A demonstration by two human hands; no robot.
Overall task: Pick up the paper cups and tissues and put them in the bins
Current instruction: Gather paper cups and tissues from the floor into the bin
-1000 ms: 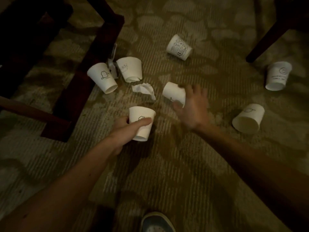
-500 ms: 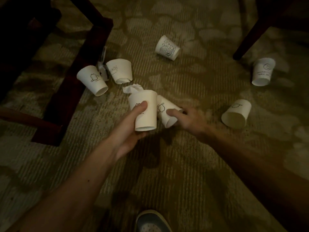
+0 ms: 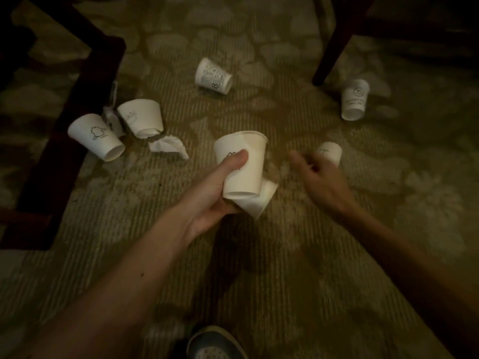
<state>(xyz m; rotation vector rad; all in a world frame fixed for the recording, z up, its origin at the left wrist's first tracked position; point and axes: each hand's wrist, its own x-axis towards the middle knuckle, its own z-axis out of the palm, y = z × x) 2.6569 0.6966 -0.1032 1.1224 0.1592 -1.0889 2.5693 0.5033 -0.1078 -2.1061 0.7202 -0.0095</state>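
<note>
Paper cups (image 3: 248,174), two white ones stacked askew in your left hand (image 3: 207,208) under a clamped thumb, were bunched so, I judge, to leave your right hand (image 3: 324,185), loose-fingered and empty, free for the white cup (image 3: 330,151) lying just beyond it on the patterned carpet (image 3: 298,268).

Patterned carpet (image 3: 285,294): toppled paper cups (image 3: 96,137), crumpled tissue (image 3: 168,146) beside left pair, dark furniture legs (image 3: 329,50), shoe (image 3: 216,344).

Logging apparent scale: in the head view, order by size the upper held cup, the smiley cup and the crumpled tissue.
1. upper held cup, nearest the camera
2. smiley cup
3. crumpled tissue, only slightly smaller
</note>
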